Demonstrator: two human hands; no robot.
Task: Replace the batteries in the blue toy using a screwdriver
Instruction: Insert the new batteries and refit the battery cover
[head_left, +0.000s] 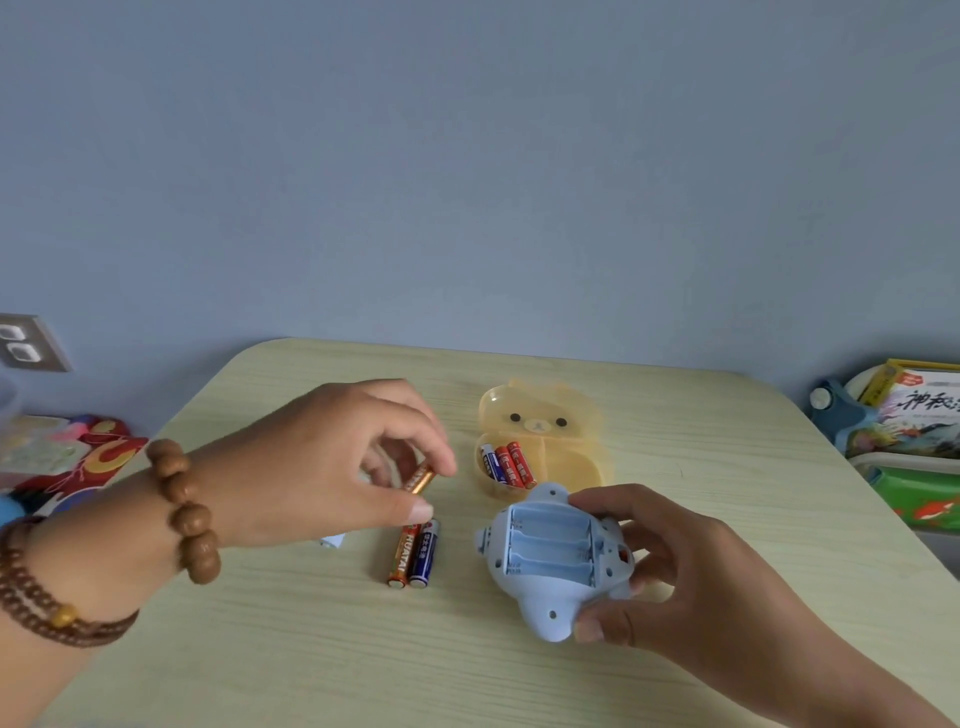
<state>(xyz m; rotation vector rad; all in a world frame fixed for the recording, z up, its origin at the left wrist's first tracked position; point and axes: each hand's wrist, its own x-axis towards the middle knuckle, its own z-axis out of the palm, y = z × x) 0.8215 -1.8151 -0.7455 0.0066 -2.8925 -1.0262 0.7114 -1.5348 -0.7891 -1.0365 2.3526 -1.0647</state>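
- Underside up, the blue toy (550, 561) sits toward the near right of the desk (311, 649), its battery bay uncovered and all three slots bare.
- Right grip (675, 566) holds the toy from its right side: fingers curl over the far edge and the thumb presses the near tip. Whether the toy rests on the desk or is lifted just off it, I can't tell.
- Left grip (322, 462), left of the toy, is narrow, pinching one gold battery (422, 479) between thumb and forefinger above the desk.
- Just left of the toy, an orange battery (402, 553) and a dark blue battery (425, 553) lie side by side, touching, flat on the desk below the pinched one.
- Further left of the toy, a small pale blue piece (332, 541) peeks out from under the left wrist; too hidden to say what it is.
- Right behind the toy stands an open yellow bear-shaped box (540, 431), with three spare batteries (511, 465), one blue and two red, in its left compartment.
- Brown bead bracelets (182, 509) circle the left wrist.
- Far right of the toy, off the desk, sit some picture books (914, 415).
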